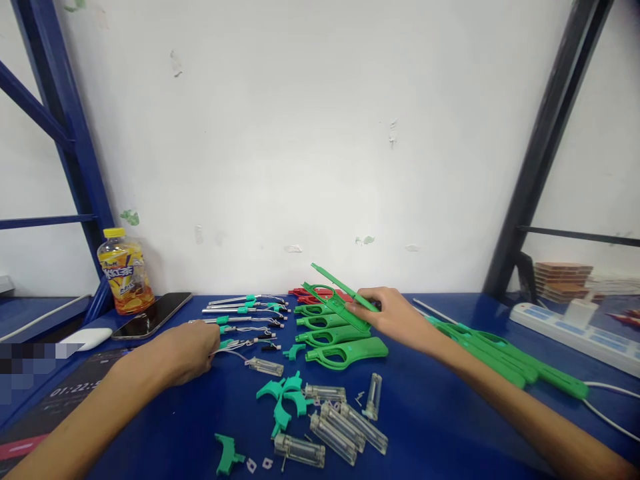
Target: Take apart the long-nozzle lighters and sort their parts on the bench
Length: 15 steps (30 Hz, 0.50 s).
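Observation:
My right hand (387,313) pinches green plastic casing pieces (350,307) above a column of green handle shells (345,353). At the left, my left hand (193,350) is closed at the near end of a row of metal rods with wires (240,310); a rod with wires and a teal piece (227,345) shows at its fingers. Near the table's front lie teal triggers (283,400) and several clear plastic tanks (333,437). Another clear tank (265,366) lies just right of my left hand. Red shells (320,293) are partly hidden behind the green ones.
A drink bottle (126,273), a phone (153,317) and a white case (87,339) are at the left, beside a dark screen (65,393). Assembled green lighters (515,360) and a white power strip (580,337) lie at the right. A wall stands behind.

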Each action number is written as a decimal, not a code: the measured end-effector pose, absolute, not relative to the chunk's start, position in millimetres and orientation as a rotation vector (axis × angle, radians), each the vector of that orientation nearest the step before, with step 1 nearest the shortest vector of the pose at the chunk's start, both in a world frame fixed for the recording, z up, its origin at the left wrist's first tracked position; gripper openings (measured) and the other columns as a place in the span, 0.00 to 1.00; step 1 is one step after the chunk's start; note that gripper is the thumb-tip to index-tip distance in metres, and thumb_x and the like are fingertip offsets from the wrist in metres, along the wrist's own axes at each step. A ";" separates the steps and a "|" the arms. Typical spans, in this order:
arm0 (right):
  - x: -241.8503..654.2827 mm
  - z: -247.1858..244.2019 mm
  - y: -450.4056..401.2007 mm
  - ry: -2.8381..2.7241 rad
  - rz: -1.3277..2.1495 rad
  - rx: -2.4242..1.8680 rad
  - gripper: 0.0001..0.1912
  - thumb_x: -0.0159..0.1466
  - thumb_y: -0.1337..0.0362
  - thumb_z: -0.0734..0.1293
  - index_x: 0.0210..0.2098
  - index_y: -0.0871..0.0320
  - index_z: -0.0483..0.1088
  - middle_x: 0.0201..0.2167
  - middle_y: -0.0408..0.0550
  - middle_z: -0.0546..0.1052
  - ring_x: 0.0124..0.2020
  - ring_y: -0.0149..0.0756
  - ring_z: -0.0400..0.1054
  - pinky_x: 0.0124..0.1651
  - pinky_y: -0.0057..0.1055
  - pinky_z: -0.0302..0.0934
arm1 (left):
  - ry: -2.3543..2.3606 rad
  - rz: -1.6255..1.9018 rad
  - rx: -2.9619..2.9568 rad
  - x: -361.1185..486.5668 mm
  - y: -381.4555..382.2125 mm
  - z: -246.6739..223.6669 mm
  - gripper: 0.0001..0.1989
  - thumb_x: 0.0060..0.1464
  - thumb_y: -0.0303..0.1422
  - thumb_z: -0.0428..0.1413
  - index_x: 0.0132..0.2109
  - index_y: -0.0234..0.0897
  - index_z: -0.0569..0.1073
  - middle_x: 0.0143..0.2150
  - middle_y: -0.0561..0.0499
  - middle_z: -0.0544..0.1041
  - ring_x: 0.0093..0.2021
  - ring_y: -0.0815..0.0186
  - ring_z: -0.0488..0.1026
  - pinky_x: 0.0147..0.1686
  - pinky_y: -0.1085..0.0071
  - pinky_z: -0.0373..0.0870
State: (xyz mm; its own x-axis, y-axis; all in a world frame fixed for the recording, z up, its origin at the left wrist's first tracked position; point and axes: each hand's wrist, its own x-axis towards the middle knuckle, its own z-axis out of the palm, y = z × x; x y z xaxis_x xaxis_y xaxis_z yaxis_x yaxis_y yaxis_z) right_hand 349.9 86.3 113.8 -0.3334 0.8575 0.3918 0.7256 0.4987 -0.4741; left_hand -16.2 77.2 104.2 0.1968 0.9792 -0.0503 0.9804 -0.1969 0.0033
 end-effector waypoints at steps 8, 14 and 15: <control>351.4 110.5 87.8 -2.154 0.265 -1.278 0.22 0.67 0.47 0.61 0.23 0.55 0.58 0.21 0.38 0.60 0.24 0.31 0.52 0.28 0.32 0.44 | 2.033 -0.216 2.339 -20.4 89.2 100.0 0.08 0.34 0.23 0.53 0.25 0.40 0.71 0.29 0.49 0.79 0.32 0.54 0.78 0.26 0.68 0.59; 351.4 110.7 87.1 -2.159 0.270 -1.254 0.20 0.67 0.51 0.62 0.24 0.55 0.60 0.21 0.38 0.62 0.24 0.31 0.53 0.29 0.32 0.45 | 2.084 -0.236 2.346 -16.2 81.3 102.0 0.15 0.36 0.24 0.54 0.35 0.41 0.76 0.39 0.43 0.79 0.38 0.49 0.77 0.29 0.67 0.60; 351.2 111.0 86.7 -2.160 0.274 -1.246 0.19 0.67 0.51 0.62 0.24 0.55 0.61 0.21 0.38 0.63 0.24 0.31 0.53 0.29 0.32 0.45 | 2.081 -0.218 2.365 -16.6 80.4 101.7 0.16 0.36 0.23 0.53 0.36 0.41 0.76 0.39 0.43 0.79 0.38 0.49 0.77 0.29 0.67 0.60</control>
State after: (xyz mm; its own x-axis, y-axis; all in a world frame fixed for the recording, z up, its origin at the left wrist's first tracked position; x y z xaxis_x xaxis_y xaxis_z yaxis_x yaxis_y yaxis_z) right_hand 351.2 86.7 111.0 -0.3607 0.8372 0.4112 0.7081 0.5327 -0.4634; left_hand -16.6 80.4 101.7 0.1219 0.9882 -0.0927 0.9859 -0.1313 -0.1033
